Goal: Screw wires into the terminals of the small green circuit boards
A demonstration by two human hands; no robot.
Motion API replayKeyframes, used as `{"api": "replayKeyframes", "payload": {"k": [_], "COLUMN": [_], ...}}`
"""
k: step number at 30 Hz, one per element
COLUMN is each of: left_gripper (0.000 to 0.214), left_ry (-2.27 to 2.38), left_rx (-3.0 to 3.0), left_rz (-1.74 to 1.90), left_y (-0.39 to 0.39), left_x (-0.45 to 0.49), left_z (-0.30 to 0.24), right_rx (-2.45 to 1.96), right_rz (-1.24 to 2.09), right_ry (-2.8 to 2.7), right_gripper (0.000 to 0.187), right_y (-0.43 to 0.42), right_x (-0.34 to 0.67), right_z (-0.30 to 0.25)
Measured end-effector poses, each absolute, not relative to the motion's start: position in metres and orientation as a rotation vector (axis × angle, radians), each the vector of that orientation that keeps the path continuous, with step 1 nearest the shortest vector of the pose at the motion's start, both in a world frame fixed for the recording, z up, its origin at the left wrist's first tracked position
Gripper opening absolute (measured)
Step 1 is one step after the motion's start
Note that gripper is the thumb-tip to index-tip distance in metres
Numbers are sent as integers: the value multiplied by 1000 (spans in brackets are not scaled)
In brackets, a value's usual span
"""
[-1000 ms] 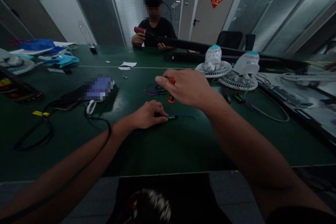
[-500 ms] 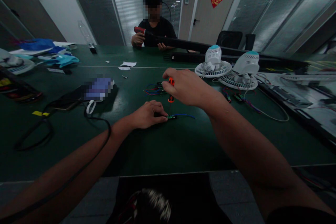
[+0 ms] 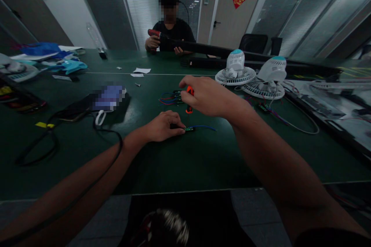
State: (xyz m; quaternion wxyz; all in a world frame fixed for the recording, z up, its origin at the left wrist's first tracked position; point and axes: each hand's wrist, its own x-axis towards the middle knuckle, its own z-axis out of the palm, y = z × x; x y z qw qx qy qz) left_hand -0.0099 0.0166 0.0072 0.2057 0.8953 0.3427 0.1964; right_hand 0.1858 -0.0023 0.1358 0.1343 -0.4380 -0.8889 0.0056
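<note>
My left hand (image 3: 165,126) rests on the table and pinches the left end of a small green circuit board (image 3: 189,129). A blue wire (image 3: 205,126) runs from the board's right end. Above the board, my right hand (image 3: 203,95) is closed around an orange and black screwdriver (image 3: 189,100), held upright with its shaft pointing down at the board. Whether the tip touches the board is too dim to tell. Just behind the screwdriver lie more small boards with red and blue wires (image 3: 168,99), partly hidden by my right hand.
Two white fans (image 3: 235,73) stand at the right, near another wired board (image 3: 263,107). At left are a phone (image 3: 108,98) and a black cable (image 3: 55,139). Across the green table (image 3: 185,166), a person (image 3: 174,31) holds a red power tool (image 3: 154,33) against a long black bar (image 3: 208,49).
My right hand has shifted slightly to the right, and the screwdriver's handle leans a little differently. My left hand and the circuit board stay in place.
</note>
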Motion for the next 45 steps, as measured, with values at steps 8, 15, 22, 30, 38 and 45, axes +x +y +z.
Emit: {"api": "replayKeyframes", "payload": {"k": [8, 15, 22, 30, 38, 45], "left_gripper": [17, 26, 43, 46, 44, 43], "left_ry": [972, 1085, 865, 669, 623, 653], "left_rx": [2484, 2432, 1982, 1899, 1831, 1820], "left_rz": [528, 539, 933, 974, 1017, 1000], "left_y": [17, 11, 10, 9, 11, 13], "left_x": [-10, -8, 1, 16, 15, 13], "left_z": [8, 16, 33, 34, 30, 30], "right_rx": [-1258, -1270, -1280, -1280, -1302, -1278], "right_rz": [53, 42, 67, 39, 49, 64], "right_ry": [-2593, -2597, -2587, -2596, -2594, -2601], "right_gripper": [44, 42, 42, 41, 42, 42], "right_y": [-2, 0, -2, -4, -4, -5], "right_x": [189, 190, 188, 187, 186, 186], "right_z": [135, 134, 136, 135, 136, 136]}}
